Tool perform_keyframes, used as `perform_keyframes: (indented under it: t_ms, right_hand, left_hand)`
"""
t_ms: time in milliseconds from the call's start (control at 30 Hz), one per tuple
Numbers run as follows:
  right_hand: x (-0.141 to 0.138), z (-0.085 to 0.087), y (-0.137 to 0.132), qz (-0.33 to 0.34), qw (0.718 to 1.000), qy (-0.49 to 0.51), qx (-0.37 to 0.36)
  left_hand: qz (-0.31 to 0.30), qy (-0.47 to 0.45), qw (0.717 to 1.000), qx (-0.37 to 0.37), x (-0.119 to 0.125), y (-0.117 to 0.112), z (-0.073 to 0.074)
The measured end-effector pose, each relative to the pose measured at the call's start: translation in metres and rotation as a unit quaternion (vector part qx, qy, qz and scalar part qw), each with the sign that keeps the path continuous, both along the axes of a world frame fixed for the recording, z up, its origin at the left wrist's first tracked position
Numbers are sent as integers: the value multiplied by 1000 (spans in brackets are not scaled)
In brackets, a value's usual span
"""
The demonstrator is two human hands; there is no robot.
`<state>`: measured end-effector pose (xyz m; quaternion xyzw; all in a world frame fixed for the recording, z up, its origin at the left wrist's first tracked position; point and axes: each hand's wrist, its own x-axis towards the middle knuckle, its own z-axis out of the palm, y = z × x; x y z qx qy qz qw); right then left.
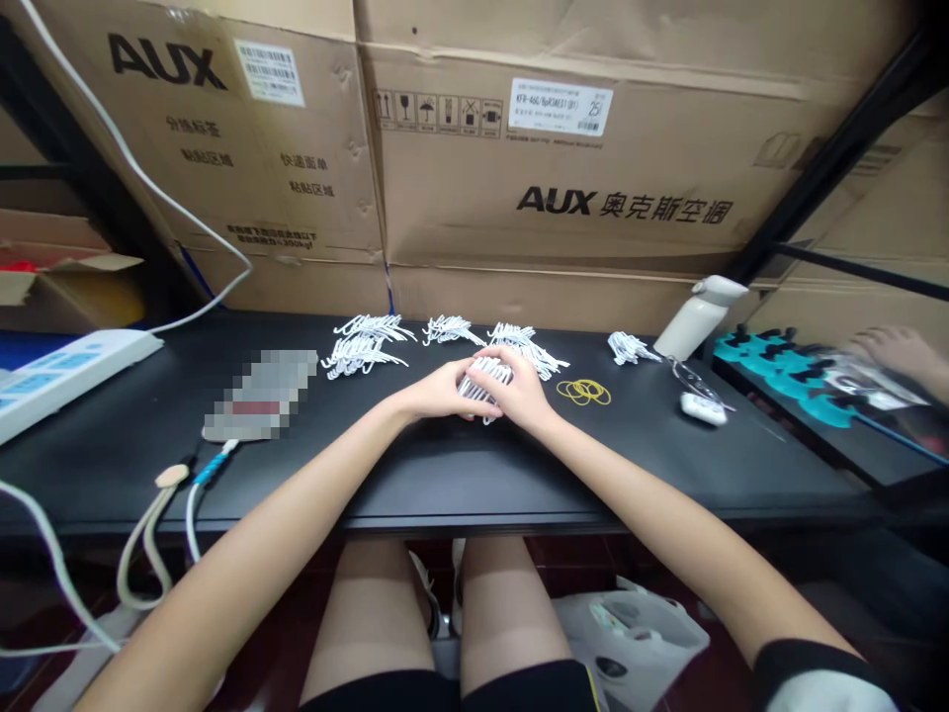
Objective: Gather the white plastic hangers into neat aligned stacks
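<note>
Both of my hands are closed around one bundle of thin white hooks (485, 381) above the middle of the black table (415, 475). My left hand (443, 389) grips it from the left, and my right hand (521, 386) wraps over it from the right. Fingers cover part of the bundle. Behind my right hand lies a pile of similar white hooks (545, 358). More white hook piles (363, 356) rest to the left, with a smaller pile (449, 329) between. Yellow rubber bands (585, 393) lie to the right of my right hand.
A phone-like blurred object (263, 396) with a cable and a white power strip (74, 381) are at left. At right stand a white bottle (701, 316), a white earphone case (703, 408) and another small hook bundle (629, 347). Another person's hand (894, 356) is at far right. Cardboard boxes (460, 218) back the table.
</note>
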<state>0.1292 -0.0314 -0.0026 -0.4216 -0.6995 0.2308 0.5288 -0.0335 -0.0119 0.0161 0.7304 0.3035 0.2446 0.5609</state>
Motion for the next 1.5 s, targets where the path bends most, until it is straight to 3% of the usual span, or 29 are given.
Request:
perform_keyframes:
  t_ms: [133, 333, 600, 733, 867, 967, 1133, 1333, 1500]
  right_hand:
    - [-5, -3, -6, -9, 1000, -4, -7]
    - [-7, -7, 5, -20, 998, 58, -25]
    - [-11, -11, 10, 18, 988, 134, -80]
    - [-12, -10, 12, 30, 983, 150, -100]
    - [-4, -3, 13, 63, 979, 143, -130]
    - [5, 4, 8, 75, 985, 105, -117]
    - [11, 7, -1, 58, 995, 49, -62]
    - [7, 2, -1, 49, 995, 80, -23]
    - [11, 2, 1, 59, 997, 47, 5]
  left_hand:
    - [7, 5, 1000, 16, 9, -4, -6]
    - [88, 37, 995, -30, 16, -4, -9]
    - [56, 76, 995, 15, 13, -5, -7]
    - [84, 58, 995, 17, 12, -3, -9]
    - [112, 9, 992, -51, 9, 2, -10]
    - [152, -62, 979, -120, 5, 7, -9]
    - [208, -144, 954, -161, 1, 12, -7]
    - [171, -141, 958, -181, 0, 9, -5]
    - [145, -150, 971, -114, -3, 9, -6]
